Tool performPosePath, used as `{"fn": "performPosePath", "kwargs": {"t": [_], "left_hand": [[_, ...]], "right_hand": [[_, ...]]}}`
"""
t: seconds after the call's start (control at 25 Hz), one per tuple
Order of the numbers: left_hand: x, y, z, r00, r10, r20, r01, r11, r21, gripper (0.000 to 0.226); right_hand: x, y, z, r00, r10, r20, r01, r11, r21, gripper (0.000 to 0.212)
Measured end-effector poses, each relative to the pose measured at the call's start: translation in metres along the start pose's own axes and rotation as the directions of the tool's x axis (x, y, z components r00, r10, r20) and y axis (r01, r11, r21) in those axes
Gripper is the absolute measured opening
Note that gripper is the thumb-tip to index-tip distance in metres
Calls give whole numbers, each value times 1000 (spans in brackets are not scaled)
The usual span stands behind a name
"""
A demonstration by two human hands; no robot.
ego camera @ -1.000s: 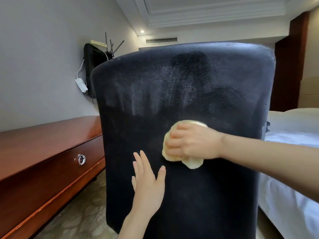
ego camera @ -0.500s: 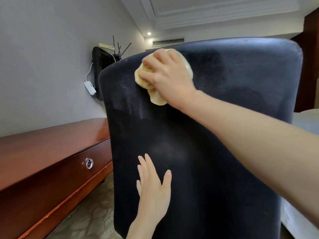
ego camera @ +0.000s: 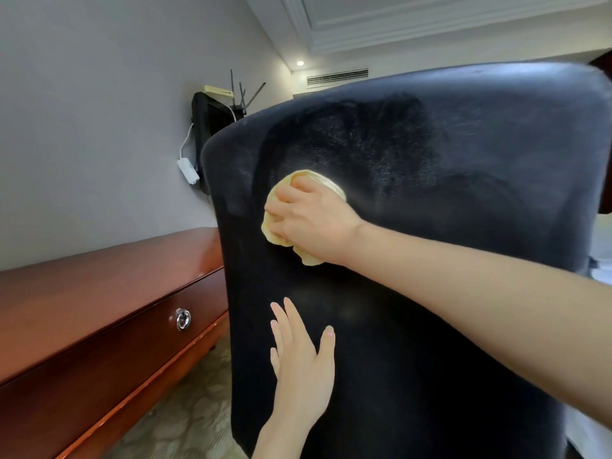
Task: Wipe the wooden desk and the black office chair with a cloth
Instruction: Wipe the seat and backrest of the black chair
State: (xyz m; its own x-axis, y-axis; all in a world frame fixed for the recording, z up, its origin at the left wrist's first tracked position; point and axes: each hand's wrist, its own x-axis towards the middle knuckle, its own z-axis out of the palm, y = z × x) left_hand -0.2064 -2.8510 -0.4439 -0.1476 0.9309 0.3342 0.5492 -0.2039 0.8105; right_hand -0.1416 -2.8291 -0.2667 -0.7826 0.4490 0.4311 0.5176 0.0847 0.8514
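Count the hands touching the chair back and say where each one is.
2. The right hand presses the yellow cloth against the upper left of the black chair back. The left hand lies flat, fingers straight, lower down on it. No other hand shows.

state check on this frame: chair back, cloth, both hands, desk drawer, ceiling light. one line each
Black leather office chair back: upright, streaky wipe marks across its upper part.
Bunched yellow cloth: pressed against the chair back.
Right hand: grips the cloth, fingers curled over it.
Left hand: flat on the chair back, fingers straight.
Glossy reddish wooden desk drawer: closed, metal ring pull hanging down.
Recessed ceiling light: on.
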Motion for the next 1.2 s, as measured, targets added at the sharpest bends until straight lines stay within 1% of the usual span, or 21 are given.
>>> {"fn": "performPosePath", "kwargs": {"t": [0.12,0.2,0.32,0.44,0.56,0.64,0.72,0.76,0.8,0.84,0.88,0.92,0.96,1.0,1.04,1.08,1.12,1.16,1.2], "left_hand": [[-1,18,9,997,66,-35,-69,994,-90,74],[-2,32,14,988,131,-80,-142,978,-152,74],[-2,55,17,977,186,-108,-207,950,-234,74],[-4,68,18,979,190,-79,-202,958,-206,75],[-10,70,21,975,208,-75,-216,969,-124,74],[-15,71,23,963,235,-130,-248,964,-94,74],[-16,71,20,938,262,-225,-285,956,-73,75],[-15,71,16,926,265,-270,-293,954,-66,76],[-13,70,11,916,261,-304,-292,955,-61,77],[-11,68,5,910,252,-329,-286,957,-56,79],[-9,66,-1,906,240,-348,-274,960,-54,81],[-8,62,-7,905,223,-362,-258,965,-53,84],[-6,59,-13,905,204,-374,-240,969,-52,87],[-4,56,-18,905,187,-383,-222,974,-50,90],[-2,52,-24,906,171,-388,-206,977,-51,93],[0,48,-30,908,155,-389,-193,979,-62,97],[3,45,-36,913,139,-385,-182,980,-79,100],[6,42,-41,918,123,-378,-173,980,-102,104],[9,40,-45,923,111,-367,-167,978,-124,107]], "right_hand": [[-47,20,-6,999,34,-33,-33,999,13,27],[-83,36,-12,995,59,-76,-60,998,-6,30],[-137,61,-18,974,89,-210,-94,995,-15,32],[-203,87,-13,929,116,-351,-131,991,-18,32],[-255,102,-4,890,206,-407,-229,973,-6,29],[-271,105,4,846,298,-443,-306,950,55,27],[-276,101,13,769,427,-476,-419,899,129,24],[-277,96,18,711,506,-489,-488,855,176,23],[-276,90,22,637,600,-484,-562,791,240,25],[-275,83,25,541,707,-456,-636,699,328,30],[-271,77,28,417,812,-408,-695,575,432,38],[-264,72,30,275,898,-342,-734,426,529,45],[-256,70,32,118,956,-269,-753,263,603,48],[-245,71,32,-51,981,-190,-746,89,660,46],[-233,73,30,-221,969,-112,-709,-81,701,43],[-219,76,26,-362,932,-29,-652,-231,722,43],[-205,79,22,-458,889,28,-608,-335,720,48],[-192,80,19,-499,865,54,-592,-385,708,51],[-178,78,16,-491,870,49,-600,-379,704,49]]}}
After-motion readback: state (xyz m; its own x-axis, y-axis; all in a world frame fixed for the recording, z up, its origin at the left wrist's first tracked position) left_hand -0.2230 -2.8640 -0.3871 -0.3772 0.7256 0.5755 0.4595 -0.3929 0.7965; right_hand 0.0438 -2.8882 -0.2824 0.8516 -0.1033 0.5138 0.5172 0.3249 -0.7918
